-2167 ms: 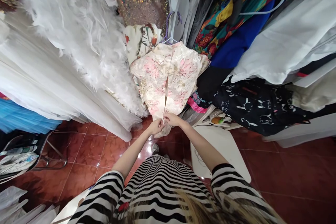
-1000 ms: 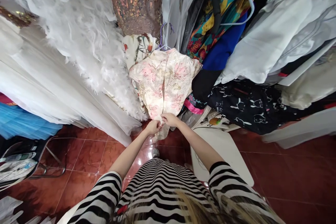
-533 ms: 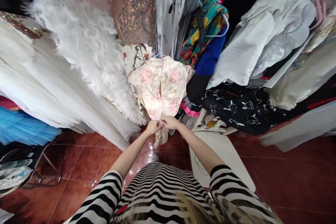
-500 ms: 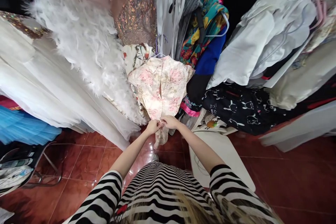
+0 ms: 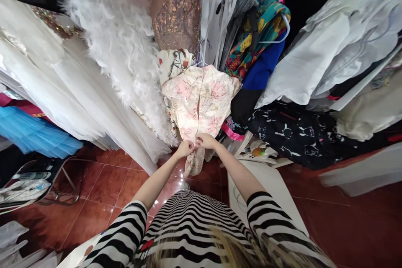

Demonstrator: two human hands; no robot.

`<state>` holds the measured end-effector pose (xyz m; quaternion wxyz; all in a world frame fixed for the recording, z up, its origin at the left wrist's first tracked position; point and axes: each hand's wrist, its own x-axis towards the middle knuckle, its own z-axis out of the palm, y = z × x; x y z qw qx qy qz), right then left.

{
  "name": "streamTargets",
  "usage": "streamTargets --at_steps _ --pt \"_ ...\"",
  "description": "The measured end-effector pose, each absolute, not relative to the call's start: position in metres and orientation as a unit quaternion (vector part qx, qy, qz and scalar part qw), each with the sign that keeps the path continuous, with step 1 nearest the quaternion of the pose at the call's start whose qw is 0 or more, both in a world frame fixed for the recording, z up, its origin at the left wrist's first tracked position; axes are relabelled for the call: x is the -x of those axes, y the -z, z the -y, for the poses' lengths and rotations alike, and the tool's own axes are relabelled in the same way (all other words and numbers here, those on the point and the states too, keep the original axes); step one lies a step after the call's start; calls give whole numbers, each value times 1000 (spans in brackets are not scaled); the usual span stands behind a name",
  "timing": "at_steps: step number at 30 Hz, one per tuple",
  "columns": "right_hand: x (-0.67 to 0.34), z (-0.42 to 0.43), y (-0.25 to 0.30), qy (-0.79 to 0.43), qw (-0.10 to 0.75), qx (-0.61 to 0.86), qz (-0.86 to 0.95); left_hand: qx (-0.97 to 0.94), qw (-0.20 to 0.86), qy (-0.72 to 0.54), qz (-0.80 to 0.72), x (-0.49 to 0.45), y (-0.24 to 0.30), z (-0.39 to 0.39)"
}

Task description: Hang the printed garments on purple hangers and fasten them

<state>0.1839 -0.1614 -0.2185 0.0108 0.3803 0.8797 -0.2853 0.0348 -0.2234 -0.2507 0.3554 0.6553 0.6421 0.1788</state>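
Note:
A cream dress with pink flowers [image 5: 185, 111] hangs in front of me from a hanger [image 5: 203, 52], its short sleeves spread. Down its middle runs a seam with a narrow gap in the upper part. At the waist, my left hand [image 5: 186, 148] pinches the fabric from the left side. My right hand [image 5: 205, 141] closes on it from the right, with the fingertips of both hands almost meeting. Whatever small fastening may lie between the fingers is hidden. Below my hands the dress narrows into folds.
White feathery fabric [image 5: 116, 37] and long white gowns [image 5: 78, 88] hang at left. Colourful and white clothes [image 5: 317, 50] crowd the right. A white stool-like surface [image 5: 266, 188] stands by my right arm. A metal-framed chair [image 5: 67, 180] is at left on red tiles [image 5: 103, 184].
The view has shifted, so the clothes appear further right. Both hands stay at the dress's waist, the right one now slightly higher than the left.

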Motion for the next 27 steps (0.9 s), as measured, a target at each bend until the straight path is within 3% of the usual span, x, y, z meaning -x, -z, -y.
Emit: streamTargets --at_steps 12,27 --pt "-202 150 207 264 -29 -404 -875 -712 326 -134 -607 -40 239 221" --pt "-195 156 207 249 -27 -362 -898 -680 258 -89 -681 -57 221 201"
